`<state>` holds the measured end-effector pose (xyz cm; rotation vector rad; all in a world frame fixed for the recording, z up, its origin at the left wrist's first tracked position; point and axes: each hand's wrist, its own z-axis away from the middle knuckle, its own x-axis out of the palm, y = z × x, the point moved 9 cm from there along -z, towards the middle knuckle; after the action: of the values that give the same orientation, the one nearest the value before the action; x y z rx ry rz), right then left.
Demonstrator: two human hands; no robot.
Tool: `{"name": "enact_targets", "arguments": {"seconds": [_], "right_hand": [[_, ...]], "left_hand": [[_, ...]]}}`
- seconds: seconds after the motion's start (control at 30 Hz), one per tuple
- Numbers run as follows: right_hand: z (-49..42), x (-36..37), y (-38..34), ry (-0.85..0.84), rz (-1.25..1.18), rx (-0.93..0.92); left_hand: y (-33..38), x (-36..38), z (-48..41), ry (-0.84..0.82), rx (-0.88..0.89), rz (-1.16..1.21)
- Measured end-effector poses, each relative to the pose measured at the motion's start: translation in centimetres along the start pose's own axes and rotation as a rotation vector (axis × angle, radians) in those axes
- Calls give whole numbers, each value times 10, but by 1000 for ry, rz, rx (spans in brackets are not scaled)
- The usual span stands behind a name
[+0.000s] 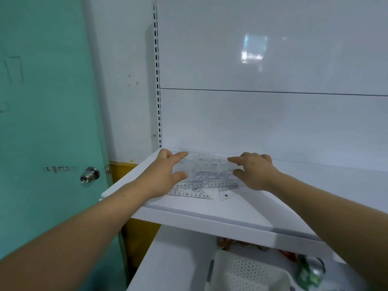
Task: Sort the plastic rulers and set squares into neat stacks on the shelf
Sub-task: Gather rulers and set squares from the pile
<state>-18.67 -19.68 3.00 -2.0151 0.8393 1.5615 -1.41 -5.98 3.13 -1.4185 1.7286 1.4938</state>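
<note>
While your two hands flank the work, note that the loose heap of clear plastic rulers and set squares lies on the white shelf board, towards its left rear corner, directly between your left hand and your right hand. The heap's long axis runs left to right, from one hand to the other, so each hand faces one short end and neither is clearly nearer.

Both hands are spread, forefinger and thumb held apart like a bracket, and neither pinches anything. The fingertips reach the heap's edges, but the plastic is transparent, so actual contact cannot be confirmed.

One clear triangular set square with printed numerals juts out towards you, skewed to the heap. Judge the next move as an inward squeeze along the long axis.
</note>
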Motion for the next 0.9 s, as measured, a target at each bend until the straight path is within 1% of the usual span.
{"name": "enact_targets", "arguments": {"seconds": [0.1, 0.2, 0.3, 0.4, 0.53, 0.73, 0.9], "right_hand": [[18, -8, 33, 52, -83, 105], [51, -13, 75, 76, -109, 208], [93, -23, 123, 81, -95, 310], [145, -37, 176, 73, -96, 401], [224, -65, 253, 103, -125, 503], [349, -100, 370, 145, -68, 605], [415, -119, 446, 146, -17, 670]], "left_hand": [[21, 25, -9, -88, 39, 22], [55, 55, -17, -169, 102, 5], [104, 88, -22, -241, 175, -1], [169, 123, -19, -319, 267, 4], [269, 165, -11, -320, 339, 72], [419, 243, 16, -335, 400, 128], [513, 292, 26, -352, 423, 119]]}}
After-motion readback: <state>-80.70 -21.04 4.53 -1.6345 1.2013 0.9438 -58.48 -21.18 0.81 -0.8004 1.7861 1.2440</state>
